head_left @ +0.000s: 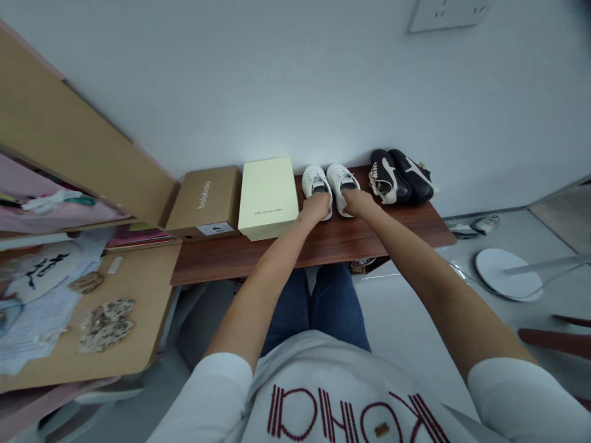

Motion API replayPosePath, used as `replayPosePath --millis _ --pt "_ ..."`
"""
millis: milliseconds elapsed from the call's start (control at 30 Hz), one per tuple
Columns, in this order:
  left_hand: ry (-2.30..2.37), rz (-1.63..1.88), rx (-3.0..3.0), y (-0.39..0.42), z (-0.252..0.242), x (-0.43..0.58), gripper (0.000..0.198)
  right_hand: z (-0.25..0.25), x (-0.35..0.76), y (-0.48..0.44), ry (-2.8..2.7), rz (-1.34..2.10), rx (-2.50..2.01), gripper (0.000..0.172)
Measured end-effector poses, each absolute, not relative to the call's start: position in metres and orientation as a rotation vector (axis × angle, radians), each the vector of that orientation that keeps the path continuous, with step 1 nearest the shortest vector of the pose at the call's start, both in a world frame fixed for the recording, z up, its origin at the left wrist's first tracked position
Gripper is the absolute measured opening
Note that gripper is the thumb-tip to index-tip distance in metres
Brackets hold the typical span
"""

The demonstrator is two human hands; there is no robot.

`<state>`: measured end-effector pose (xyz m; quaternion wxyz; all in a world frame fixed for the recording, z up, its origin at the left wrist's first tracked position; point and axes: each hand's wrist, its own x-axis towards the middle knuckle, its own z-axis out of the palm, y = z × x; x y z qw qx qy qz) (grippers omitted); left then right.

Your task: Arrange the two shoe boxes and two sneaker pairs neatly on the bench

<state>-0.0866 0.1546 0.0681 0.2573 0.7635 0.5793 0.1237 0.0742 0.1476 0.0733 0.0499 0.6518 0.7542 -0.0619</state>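
Two white sneakers stand side by side on a dark wooden shelf (323, 243) against the wall. My left hand (316, 206) is closed over the heel of the left white sneaker (315, 179). My right hand (356, 202) grips the heel of the right white sneaker (342, 177). Both arms reach straight forward from my body. The fingers of each hand wrap the shoe backs and are partly hidden.
A pair of black and white shoes (401, 175) sits to the right on the shelf. A pale yellow shoebox (268, 197) and a brown shoebox (205, 202) lie to the left. A light wooden desk (133, 320) with papers is at lower left. A white round base (506, 274) rests on the floor.
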Motion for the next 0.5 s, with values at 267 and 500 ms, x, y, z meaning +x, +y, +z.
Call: replayPosePath --millis 267,500 --pt "1.611 0.206 2.117 0.15 0.072 -0.086 0.03 0.069 0.074 0.143 2.288 -0.205 1.984 0.04" --pt "1.777 0.126 2.336 0.141 0.095 -0.075 0.042 0.084 0.088 0.137 2.507 -0.136 2.067 0.035"
